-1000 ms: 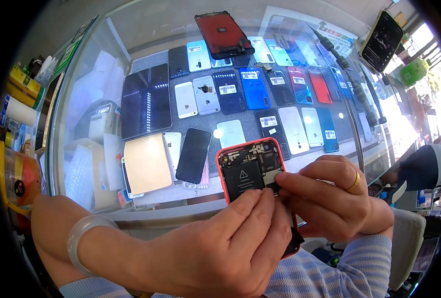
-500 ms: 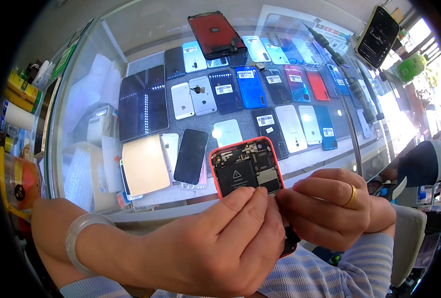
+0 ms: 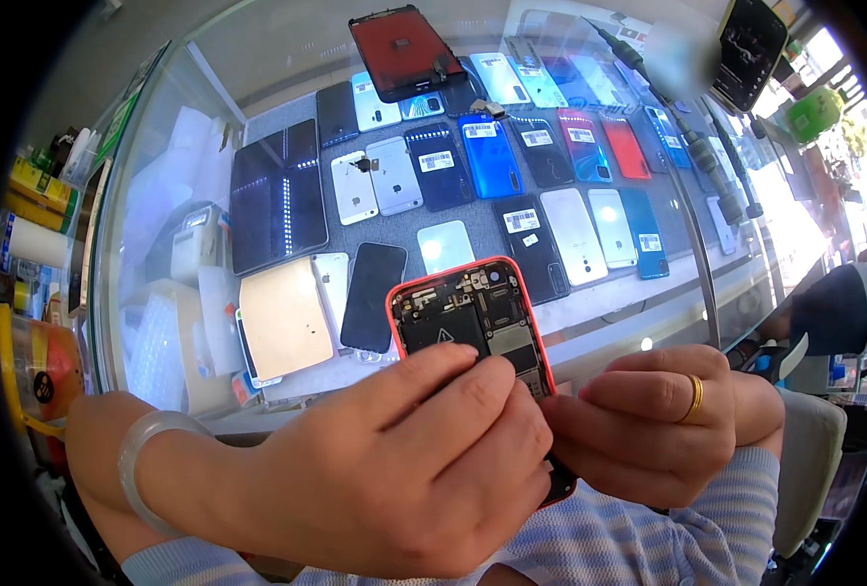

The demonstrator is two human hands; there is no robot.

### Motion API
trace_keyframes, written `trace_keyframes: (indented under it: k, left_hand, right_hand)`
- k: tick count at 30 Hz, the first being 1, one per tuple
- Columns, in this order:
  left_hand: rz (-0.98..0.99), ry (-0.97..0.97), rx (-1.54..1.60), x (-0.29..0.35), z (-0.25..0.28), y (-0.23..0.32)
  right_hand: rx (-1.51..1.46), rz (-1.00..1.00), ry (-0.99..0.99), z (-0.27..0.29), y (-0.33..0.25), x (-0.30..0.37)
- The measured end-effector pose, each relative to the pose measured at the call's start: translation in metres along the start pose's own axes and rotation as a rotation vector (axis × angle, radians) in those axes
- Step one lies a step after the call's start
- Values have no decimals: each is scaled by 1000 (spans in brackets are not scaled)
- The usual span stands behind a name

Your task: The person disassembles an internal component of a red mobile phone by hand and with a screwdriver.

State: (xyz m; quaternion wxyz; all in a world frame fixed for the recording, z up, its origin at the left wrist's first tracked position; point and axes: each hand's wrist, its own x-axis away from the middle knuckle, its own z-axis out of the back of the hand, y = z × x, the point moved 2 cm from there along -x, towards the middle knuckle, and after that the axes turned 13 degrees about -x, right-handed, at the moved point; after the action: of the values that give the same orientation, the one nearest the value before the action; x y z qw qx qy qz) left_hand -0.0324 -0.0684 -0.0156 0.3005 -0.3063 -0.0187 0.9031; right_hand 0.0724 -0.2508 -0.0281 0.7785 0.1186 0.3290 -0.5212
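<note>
An opened phone (image 3: 510,338) with a red frame is held up in front of my chest, its battery and circuit board bare. My left hand (image 3: 433,449) lies across its lower part, fingers bent and fingertips bunched over the battery and board. At the phone's right edge, my right hand (image 3: 653,420) has its thumb and fingers pressed together, closed on that side. Any small part between the fingertips is hidden. Much of the phone's lower half is covered by my left hand.
Beyond my hands stands a glass display case with several phones inside, among them a blue phone (image 3: 490,156). A red-backed screen panel (image 3: 404,51) lies on the glass top. A black phone (image 3: 751,54) stands propped at the far right. Yellow-lidded tub (image 3: 38,376) at left.
The opened phone has shifted a little left and up, tilting slightly. My left fingertips have moved left over the battery. My right hand stays by the phone's right edge.
</note>
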Motion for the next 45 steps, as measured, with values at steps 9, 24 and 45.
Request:
trace_keyframes:
  k: [9, 24, 45]
  left_hand:
    - [-34, -561, -68, -2, 42, -7]
    - [-48, -680, -31, -5, 43, -14]
    - [-56, -736, 122, -9, 45, -21]
  right_hand:
    - [1, -31, -41, 4, 1, -2]
    - [-70, -37, 90, -1, 9, -3]
    - [249, -1040, 419, 163, 67, 140]
